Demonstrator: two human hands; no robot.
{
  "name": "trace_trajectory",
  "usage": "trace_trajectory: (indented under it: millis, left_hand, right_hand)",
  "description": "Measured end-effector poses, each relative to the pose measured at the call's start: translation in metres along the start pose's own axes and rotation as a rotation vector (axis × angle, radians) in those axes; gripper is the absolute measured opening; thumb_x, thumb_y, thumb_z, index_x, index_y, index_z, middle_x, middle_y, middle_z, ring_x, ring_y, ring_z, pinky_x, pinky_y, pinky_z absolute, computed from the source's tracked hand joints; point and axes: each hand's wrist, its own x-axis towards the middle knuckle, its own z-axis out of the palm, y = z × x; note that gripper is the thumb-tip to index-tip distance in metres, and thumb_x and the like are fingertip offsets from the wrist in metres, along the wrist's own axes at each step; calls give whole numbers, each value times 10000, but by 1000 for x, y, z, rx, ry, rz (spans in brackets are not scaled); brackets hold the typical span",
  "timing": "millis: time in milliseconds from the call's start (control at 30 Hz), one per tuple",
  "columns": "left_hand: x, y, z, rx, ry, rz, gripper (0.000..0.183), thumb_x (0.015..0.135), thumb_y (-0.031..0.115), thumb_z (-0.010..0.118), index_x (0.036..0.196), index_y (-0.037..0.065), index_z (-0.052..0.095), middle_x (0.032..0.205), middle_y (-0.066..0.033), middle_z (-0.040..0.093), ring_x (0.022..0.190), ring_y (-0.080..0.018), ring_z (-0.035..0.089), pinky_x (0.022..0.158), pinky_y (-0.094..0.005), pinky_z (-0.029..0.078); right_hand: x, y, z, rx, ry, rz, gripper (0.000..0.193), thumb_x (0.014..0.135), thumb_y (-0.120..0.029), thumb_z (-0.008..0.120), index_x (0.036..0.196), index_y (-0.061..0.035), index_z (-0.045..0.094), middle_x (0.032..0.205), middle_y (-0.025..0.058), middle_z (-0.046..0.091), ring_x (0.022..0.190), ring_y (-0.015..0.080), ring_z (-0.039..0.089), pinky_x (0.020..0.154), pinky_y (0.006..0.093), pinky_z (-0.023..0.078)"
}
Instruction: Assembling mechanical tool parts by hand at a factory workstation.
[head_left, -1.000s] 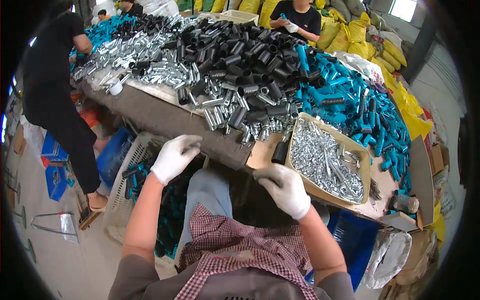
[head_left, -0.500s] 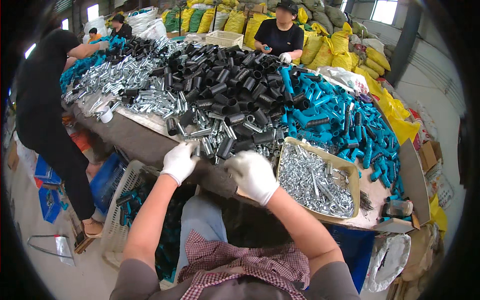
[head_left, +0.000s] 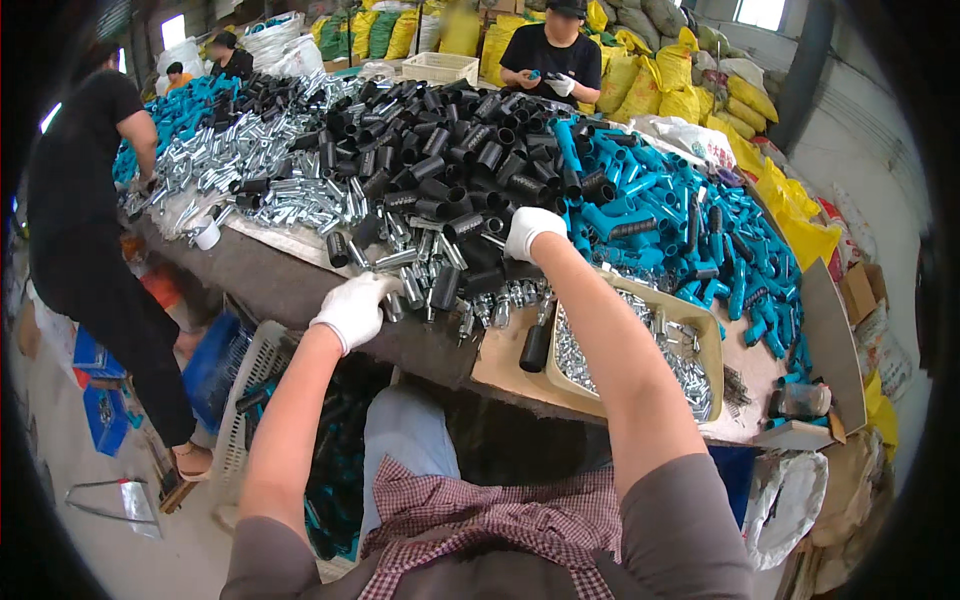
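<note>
Mid-frame, left hand's (head_left: 354, 311) resting by silver tubes (head_left: 412, 288), right hand (head_left: 533, 233) by black tubes (head_left: 466, 226), can't tell grips; probably stiff, slick, grab mid-length.

Before you stretches a broad desk (head_left: 285, 276); beyond it, yellow sacks (head_left: 622, 88) are piled up; to your right, a dark pillar (head_left: 810, 75) stands between a bright window (head_left: 760, 12) and a pale wall (head_left: 880, 150); grey floor (head_left: 100, 455) shows at your left.

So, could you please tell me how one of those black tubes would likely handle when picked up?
One of the black tubes by the right hand is probably light for its size: the open ends look hollow. It seems stiff, as the heaped tubes look round and unsquashed, so it may also roll.
</note>
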Motion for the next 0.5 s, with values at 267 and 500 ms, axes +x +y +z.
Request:
trace_trajectory:
  millis: [267,500]
  left_hand:
    - [-4,-4,-13,235,129,87,292,745,224,781,965,66,672,1086,-160,632,1026,-350,598,889,-443,510]
    - [-69,23,10,-641,170,-164,256,854,183,655,1043,12,646,854,-117,684,788,-224,665,751,-359,524]
  right_hand:
    - [-41,55,-13,11,449,-80,158,843,-124,602,962,-75,694,914,173,724,910,352,706,793,457,557]
    - [-175,56,1,523,541,-303,206,851,-239,716,994,-91,709,892,168,707,837,354,689,734,412,544]
